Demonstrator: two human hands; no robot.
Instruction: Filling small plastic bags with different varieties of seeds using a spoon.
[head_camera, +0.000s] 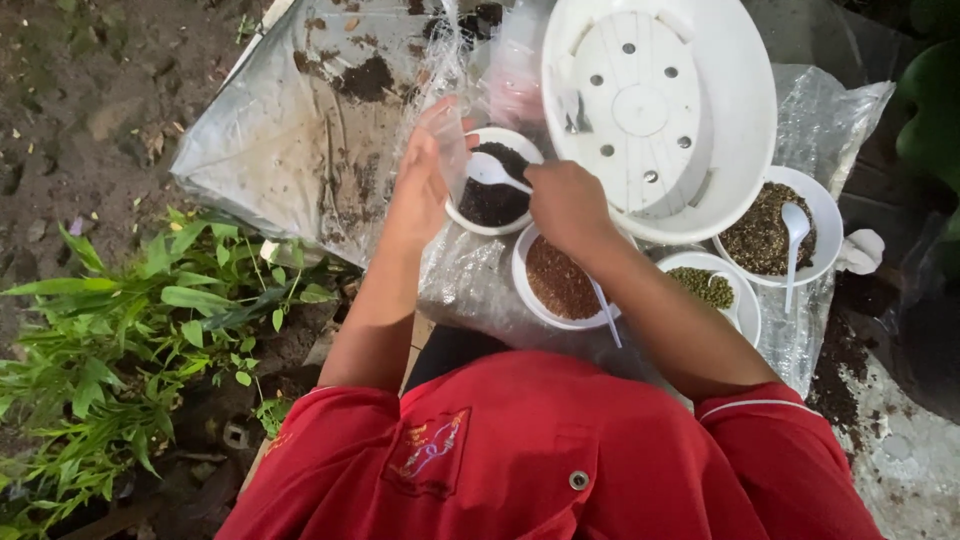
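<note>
Over the dark-soil bowl (492, 190), right hand (566, 205) grips the spoon (492, 170), left hand (420, 185) holds a clear bag (448, 140); floppy mouth could spill soil.

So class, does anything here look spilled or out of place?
Yes. Dark soil is scattered over the clear plastic sheet at upper left, outside the bowls. More soil lies spilled at the right edge, beyond the sheet.

Outdoor garden potting spot: bare soil (90, 90), leafy plants (120, 340), planter (740, 110).
</note>
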